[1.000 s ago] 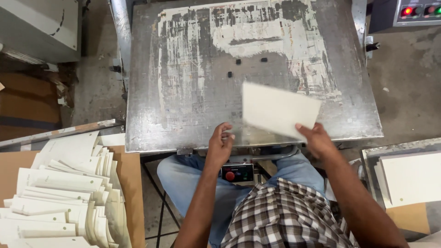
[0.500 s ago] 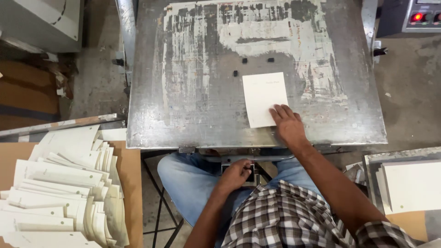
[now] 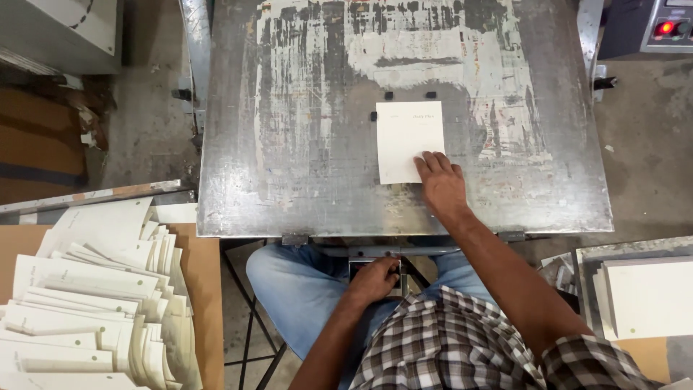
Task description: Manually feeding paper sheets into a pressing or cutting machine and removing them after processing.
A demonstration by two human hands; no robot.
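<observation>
Right hand (image 3: pixel 440 182) lying flat, fingers spread, pressing white card (image 3: pixel 409 141) against stop pegs (image 3: pixel 408 95) mid-plate (image 3: pixel 289 180) | left hand (image 3: pixel 374 278) curling over control box (image 3: pixel 375 269) at near edge | risk: card skewing if the palm is dragging.

Head view, overhead angle. Lighting even and fairly bright, diffuse, no hard-edged shadows. Metal plate (image 3: pixel 303 144) gives a dull sheen with pale worn patches up top, no blown-out glare. White sheet (image 3: pixel 409 141) bright, faint print just legible as marks. Soft shadow under right hand (image 3: pixel 440 184); darker area beneath plate edge around left hand (image 3: pixel 372 278). Red lamp (image 3: pixel 665 27) blooms slightly. Focus sharp at centre; paper stack (image 3: pixel 94 303) lower left slightly soft. Mild wide-angle bowing at edges.
</observation>
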